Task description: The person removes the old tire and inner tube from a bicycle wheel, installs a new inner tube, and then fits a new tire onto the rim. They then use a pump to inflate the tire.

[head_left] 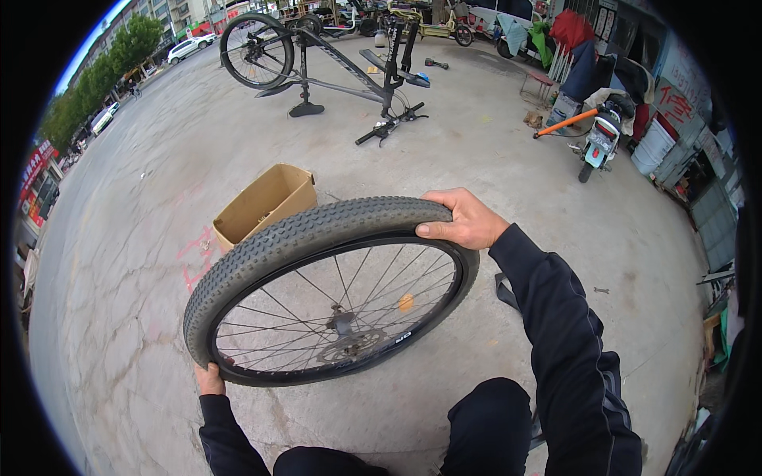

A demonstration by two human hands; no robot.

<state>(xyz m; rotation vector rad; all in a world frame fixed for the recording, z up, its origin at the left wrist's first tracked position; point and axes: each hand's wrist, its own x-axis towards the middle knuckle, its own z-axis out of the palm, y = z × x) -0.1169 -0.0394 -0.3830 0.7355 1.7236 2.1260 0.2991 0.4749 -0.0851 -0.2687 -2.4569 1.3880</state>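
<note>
I hold a bicycle wheel (317, 230) with a knobby black tyre, black rim, spokes and a disc rotor, tilted in front of me. My right hand (460, 218) is closed on the tyre at its upper right, with the thumb on the sidewall. My left hand (210, 377) grips the wheel at its lower left, its fingers partly hidden behind the tyre. An open cardboard box (238, 210) stands on the concrete just beyond the wheel.
An upside-down black bicycle (349, 91), missing one wheel, stands ahead. A small wrench (601, 289) lies at the right. A scooter (597, 139), white barrel (657, 143) and clutter line the right wall. Parked vehicles stand at the back; a road with cars runs along the left.
</note>
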